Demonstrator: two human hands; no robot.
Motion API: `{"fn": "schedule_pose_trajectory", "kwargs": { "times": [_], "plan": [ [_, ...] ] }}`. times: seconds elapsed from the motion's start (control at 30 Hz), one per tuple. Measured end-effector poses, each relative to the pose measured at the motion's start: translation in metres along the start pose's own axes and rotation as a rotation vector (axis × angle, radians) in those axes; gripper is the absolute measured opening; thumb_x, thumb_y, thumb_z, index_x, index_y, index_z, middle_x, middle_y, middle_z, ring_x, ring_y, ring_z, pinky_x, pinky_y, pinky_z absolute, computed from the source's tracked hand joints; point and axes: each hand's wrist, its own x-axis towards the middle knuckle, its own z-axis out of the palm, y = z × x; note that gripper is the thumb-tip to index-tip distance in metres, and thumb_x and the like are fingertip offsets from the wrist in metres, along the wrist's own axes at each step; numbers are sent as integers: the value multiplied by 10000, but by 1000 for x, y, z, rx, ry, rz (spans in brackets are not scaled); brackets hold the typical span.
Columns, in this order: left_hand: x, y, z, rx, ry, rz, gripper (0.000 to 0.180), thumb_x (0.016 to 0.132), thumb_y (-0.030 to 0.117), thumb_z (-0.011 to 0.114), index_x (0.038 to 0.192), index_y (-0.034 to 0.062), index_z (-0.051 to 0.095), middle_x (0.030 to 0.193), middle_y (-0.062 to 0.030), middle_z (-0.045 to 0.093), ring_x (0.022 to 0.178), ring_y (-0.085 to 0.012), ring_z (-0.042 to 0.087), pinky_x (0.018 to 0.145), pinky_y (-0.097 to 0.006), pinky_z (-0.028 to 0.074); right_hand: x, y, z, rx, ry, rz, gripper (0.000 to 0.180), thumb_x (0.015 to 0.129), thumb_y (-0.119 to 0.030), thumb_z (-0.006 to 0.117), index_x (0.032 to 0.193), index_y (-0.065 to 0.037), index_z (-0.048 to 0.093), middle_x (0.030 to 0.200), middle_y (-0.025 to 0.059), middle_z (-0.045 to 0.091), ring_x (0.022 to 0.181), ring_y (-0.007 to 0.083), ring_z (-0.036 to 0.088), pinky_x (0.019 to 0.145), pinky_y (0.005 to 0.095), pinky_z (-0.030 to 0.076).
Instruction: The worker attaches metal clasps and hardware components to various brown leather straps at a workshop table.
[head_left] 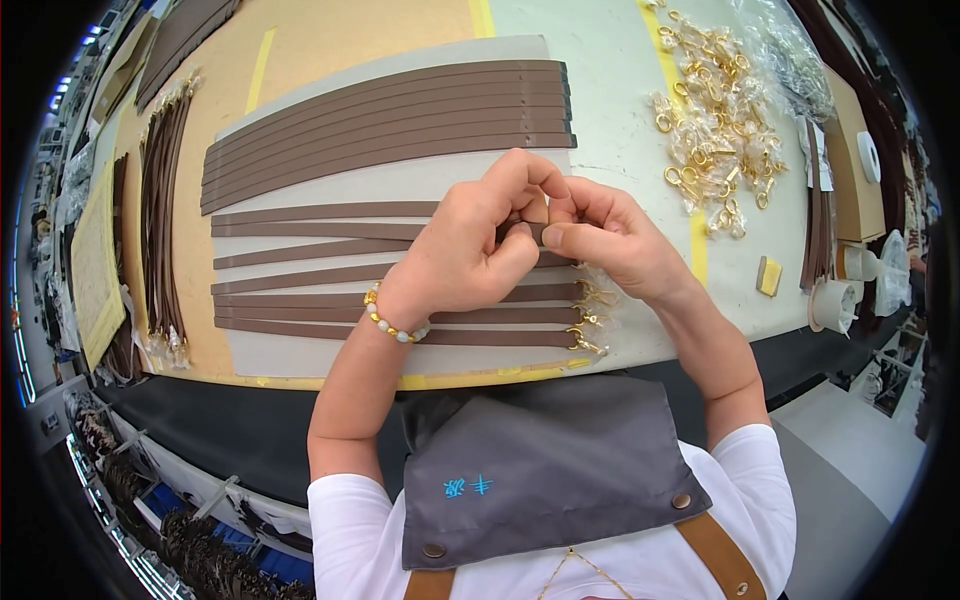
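My left hand [470, 245], with a beaded bracelet at the wrist, and my right hand [612, 238] meet over the middle of the table. Both are closed, thumbs and fingers pinching the end of a brown strap [537, 232]. What lies inside the pinch is mostly hidden by my fingers. Beneath my hands, several narrow brown straps [500, 338] lie side by side on a grey sheet [285, 356]. Gold clasps [590, 340] in clear wrapping sit at the right ends of the nearer ones. Beyond my hands is a block of flat brown straps [390, 125] with dark right ends.
Gold clasps in clear plastic [722, 120] are heaped at the back right, near a clear bag [790, 65]. A small yellow block [768, 276] lies right of my forearm. Bundled straps [165, 215] lie left; a cardboard box [852, 150] and white spool [832, 305] stand right.
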Motion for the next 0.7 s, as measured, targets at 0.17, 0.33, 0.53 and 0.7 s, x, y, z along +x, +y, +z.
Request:
{"fn": "schedule_pose_trajectory", "kwargs": {
  "times": [0.17, 0.33, 0.53, 0.7],
  "plan": [
    [-1, 10, -7, -139, 7, -41, 340, 784, -98, 445, 1093, -14, 560, 713, 30, 486, 643, -37, 400, 600, -221, 364, 0, -3, -5, -2, -119, -22, 182, 989, -167, 704, 886, -75, 585, 815, -65, 549, 750, 20, 478, 661, 205, 401],
    [-5, 15, -14, -126, 28, -71, 339, 789, -93, 450, 1100, -21, 564, 723, 33, 489, 648, -30, 404, 589, -216, 347, -6, -15, -8, 22, -180, 63, 223, 1015, -247, 696, 968, -38, 635, 852, -27, 609, 775, 51, 563, 701, 224, 486],
    [-2, 16, -19, -1, -25, -144, 194, 790, -40, 514, 963, -35, 601, 743, 25, 514, 670, -33, 423, 586, -215, 349, -4, -10, -14, -63, -162, 46, 218, 1017, -246, 679, 1006, -31, 643, 890, 12, 670, 734, 51, 584, 672, 220, 483],
    [1, 14, -20, 81, -87, -257, 69, 796, -9, 558, 837, -35, 607, 752, 34, 530, 687, -22, 435, 590, -211, 357, -1, -4, -15, -65, -163, 15, 215, 1016, -226, 681, 1009, -14, 644, 865, -6, 642, 735, 52, 561, 670, 219, 470]
  ]
}}
